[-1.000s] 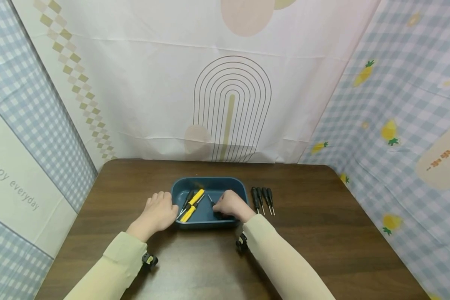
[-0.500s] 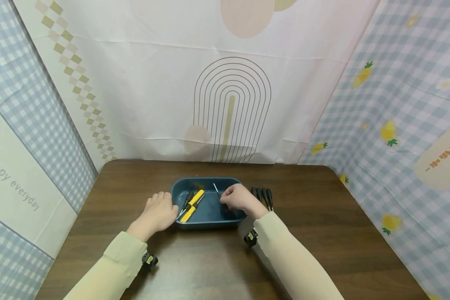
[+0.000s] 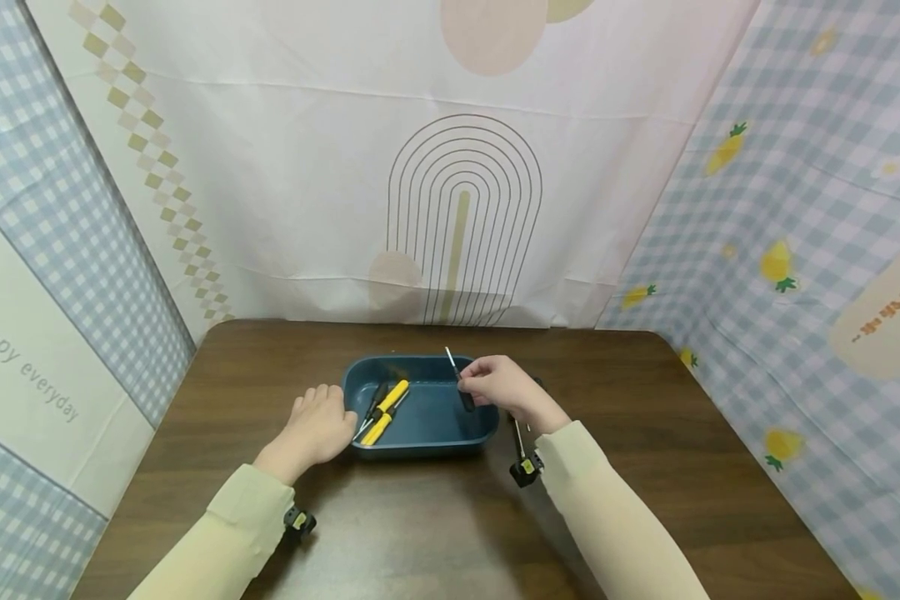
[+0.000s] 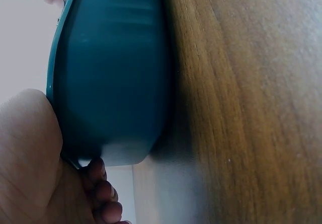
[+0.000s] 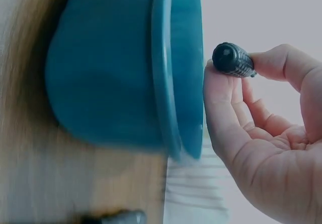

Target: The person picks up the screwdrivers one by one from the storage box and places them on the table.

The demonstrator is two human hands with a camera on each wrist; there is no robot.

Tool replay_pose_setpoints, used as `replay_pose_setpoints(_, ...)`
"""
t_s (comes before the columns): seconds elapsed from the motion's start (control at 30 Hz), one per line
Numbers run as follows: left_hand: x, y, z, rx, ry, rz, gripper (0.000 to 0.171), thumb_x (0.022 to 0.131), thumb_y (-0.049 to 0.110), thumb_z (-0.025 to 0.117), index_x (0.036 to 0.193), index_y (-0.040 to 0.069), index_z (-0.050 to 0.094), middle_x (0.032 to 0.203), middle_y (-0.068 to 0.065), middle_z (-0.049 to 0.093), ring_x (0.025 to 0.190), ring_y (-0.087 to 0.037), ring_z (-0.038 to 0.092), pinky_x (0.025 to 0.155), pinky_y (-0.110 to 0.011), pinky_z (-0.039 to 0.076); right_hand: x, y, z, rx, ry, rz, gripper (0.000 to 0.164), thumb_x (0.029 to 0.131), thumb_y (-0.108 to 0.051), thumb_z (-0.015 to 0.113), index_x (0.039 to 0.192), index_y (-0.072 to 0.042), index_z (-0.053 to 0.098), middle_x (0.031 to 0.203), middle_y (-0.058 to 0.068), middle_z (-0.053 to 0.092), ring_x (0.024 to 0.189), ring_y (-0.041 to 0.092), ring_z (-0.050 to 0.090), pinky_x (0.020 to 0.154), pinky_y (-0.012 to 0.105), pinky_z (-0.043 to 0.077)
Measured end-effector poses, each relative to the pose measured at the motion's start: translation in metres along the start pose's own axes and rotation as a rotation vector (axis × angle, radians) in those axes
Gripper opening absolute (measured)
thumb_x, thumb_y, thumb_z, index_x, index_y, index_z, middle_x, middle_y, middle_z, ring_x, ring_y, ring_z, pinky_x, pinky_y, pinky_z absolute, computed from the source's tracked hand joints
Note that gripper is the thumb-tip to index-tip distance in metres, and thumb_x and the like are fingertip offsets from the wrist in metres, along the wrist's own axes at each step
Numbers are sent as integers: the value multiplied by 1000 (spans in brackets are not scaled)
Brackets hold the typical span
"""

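Observation:
My right hand [image 3: 506, 385] pinches a black-handled screwdriver [image 3: 468, 402] between thumb and fingers, raised above the right end of a blue plastic bin [image 3: 420, 451]. Its metal shaft points up and away to the left. The right wrist view shows the butt of the ridged handle [image 5: 225, 58] end-on, beside the bin's rim [image 5: 163, 63]. On the other side, my left hand [image 3: 317, 421] grips the bin's left rim, fingers curled at the edge in the left wrist view. Inside the bin, at its left end, lie two yellow-and-black screwdrivers [image 3: 393, 394] and a dark-handled one [image 3: 378, 392].
Right of the bin, several black screwdrivers lie on the brown wooden table [image 3: 645, 450], mostly hidden behind my right hand and wrist; one shaft [image 3: 520, 437] shows. A patterned cloth backdrop [image 3: 307, 208] stands at the table's far edge.
My right hand has lifted the black screwdriver from inside the bin, moving up and right toward the bin's right rim. The left hand has stayed in place.

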State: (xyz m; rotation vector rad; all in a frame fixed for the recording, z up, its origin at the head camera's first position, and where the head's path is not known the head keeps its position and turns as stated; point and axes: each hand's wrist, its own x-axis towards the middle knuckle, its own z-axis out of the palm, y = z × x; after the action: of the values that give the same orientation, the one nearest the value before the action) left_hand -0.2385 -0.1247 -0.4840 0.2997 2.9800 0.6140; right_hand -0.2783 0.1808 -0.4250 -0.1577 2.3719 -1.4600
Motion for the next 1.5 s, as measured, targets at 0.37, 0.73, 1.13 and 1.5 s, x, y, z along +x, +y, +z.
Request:
replay_pose_setpoints(0.37,-1,0,1,-6,1,-1,38,94,28,49,113,-6,50,94,-12,45,90,-30,41,80,-46,34,-11,22,-36,62,32,33,24,88,-12,67,106,3,63,101,14,66,87,24,65,78,37,54)
replay_pose_setpoints(0.73,-1,1,-1,-12,12,-1,37,93,28,50,110,-5,50,93,-11,45,90,-30,41,80,-45,34,-20,45,-68,95,74,43,28,93,-12,60,113,7,58,119,28,58,107,39,59,87,40,51)
replay_pose_setpoints(1.13,0,0,1,-22,5,0,35,93,28,49,109,-3,50,92,-10,44,88,-29,40,78,-44,33,-19,73,-91,121,162,116,32,92,-10,62,115,11,57,105,19,63,89,21,64,84,40,52)
replay_pose_setpoints(1.5,0,-1,2,-16,6,-5,35,93,28,50,108,-3,50,91,-10,44,89,-29,40,78,-43,33,-25,104,-102,-24,246,195,28,93,-11,60,110,10,61,105,15,63,88,20,63,79,36,53)
